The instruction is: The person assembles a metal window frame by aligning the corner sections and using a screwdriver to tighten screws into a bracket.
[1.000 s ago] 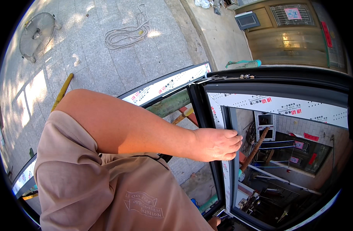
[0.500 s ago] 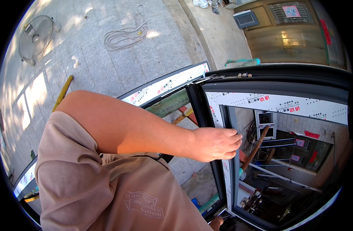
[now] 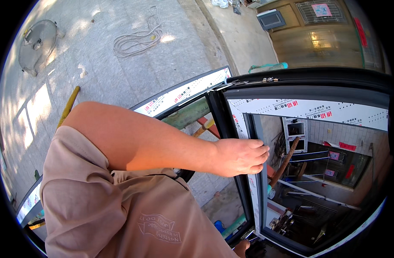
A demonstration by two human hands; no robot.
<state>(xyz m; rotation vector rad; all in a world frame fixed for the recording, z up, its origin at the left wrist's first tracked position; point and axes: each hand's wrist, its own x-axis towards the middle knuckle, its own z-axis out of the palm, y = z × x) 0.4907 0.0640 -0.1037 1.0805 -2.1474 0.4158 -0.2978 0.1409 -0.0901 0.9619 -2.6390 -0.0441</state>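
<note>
- Left hand (image 3: 241, 157) has it, fingers curled over the side bar of the window sash (image 3: 308, 111)!
- That sash fills the right side, below the black rail (image 3: 334, 79).
- Right hand (image 3: 241, 248) peeks in at bottom; grip, can't tell!

One glazed sash (image 3: 319, 170), one fan (image 3: 37, 46), one coiled rope (image 3: 132, 43)

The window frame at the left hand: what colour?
The window frame is mostly black; its white strips bear red and black print. Best: head view.
</note>
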